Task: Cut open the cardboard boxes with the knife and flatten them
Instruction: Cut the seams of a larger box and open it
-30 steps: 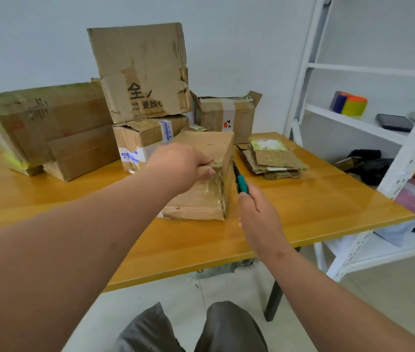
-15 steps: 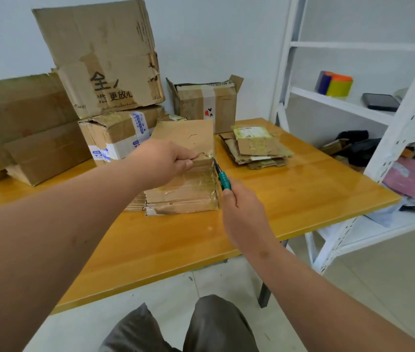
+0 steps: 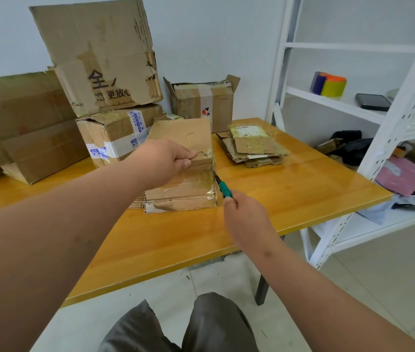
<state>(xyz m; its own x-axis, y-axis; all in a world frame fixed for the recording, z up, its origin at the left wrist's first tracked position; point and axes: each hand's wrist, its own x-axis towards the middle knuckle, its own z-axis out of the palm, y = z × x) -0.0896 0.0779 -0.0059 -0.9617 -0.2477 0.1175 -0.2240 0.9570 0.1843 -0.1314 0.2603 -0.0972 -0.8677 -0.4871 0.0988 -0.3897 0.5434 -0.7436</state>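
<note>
Left hand (image 3: 165, 158) is clamped over the top front edge of the small taped brown cardboard box (image 3: 183, 174) sitting mid yellow wooden worktop (image 3: 290, 194). Right hand (image 3: 245, 217) grips the green-handled knife (image 3: 223, 188), blade at the box's right corner.

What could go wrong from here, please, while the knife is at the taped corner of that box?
The left hand grips the box on top, close above the knife at the taped right edge; a slip upward could reach those fingers. The right hand holds the knife with the handle towards the body, so a sudden release may jerk it back. The big box leans on the pile behind; a nudge might tip it.
</note>
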